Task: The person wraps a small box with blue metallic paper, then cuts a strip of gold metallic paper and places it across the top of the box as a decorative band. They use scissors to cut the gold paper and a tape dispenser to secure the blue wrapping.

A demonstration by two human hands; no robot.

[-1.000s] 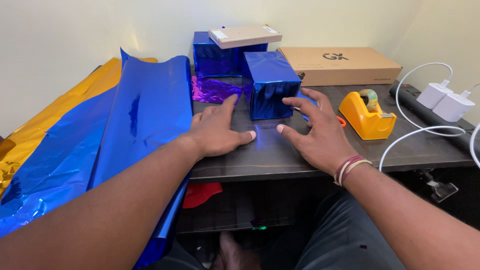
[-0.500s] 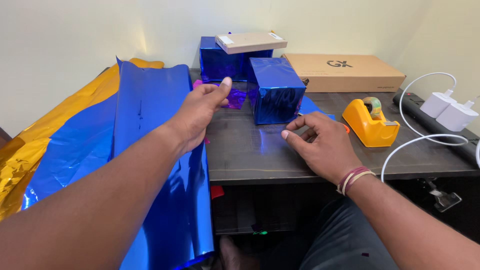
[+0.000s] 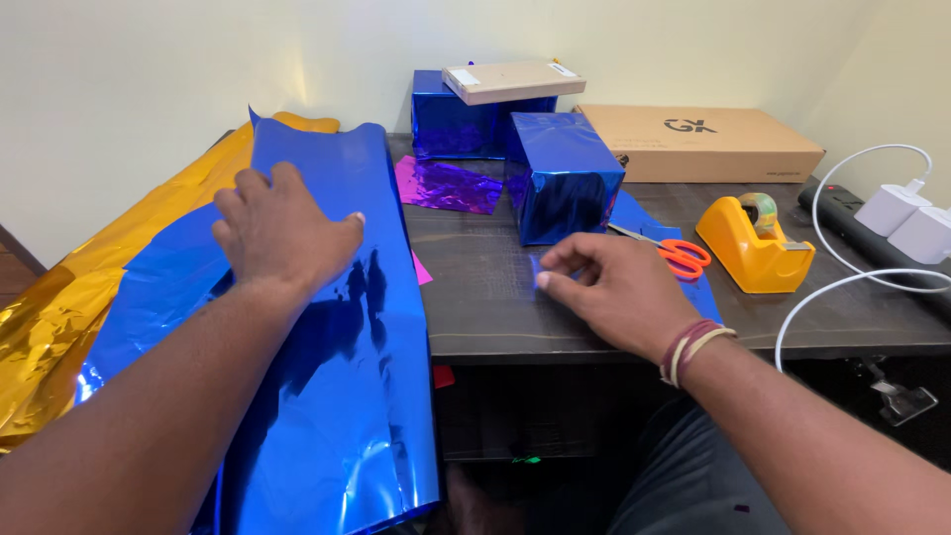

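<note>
A: Where is the shiny blue foil wrapping sheet (image 3: 327, 396) lying?

B: Draping off the dark wooden table (image 3: 475, 297); the left hand (image 3: 282, 233) is pressing it flat, fingers spread.

A: And the right hand (image 3: 614, 292)?

B: Pinching a small blue scrap (image 3: 536, 271), fingers narrow. At its twelve o'clock a blue foil-wrapped cube box (image 3: 563, 176) is standing; orange-handled scissors (image 3: 674, 256) are lying at two o'clock.

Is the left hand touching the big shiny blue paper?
Touching. The head view shows the left hand lying flat, palm down, on the blue foil sheet.

The left hand (image 3: 282, 233) has moved from the desk onto the blue foil sheet (image 3: 342, 396).
</note>
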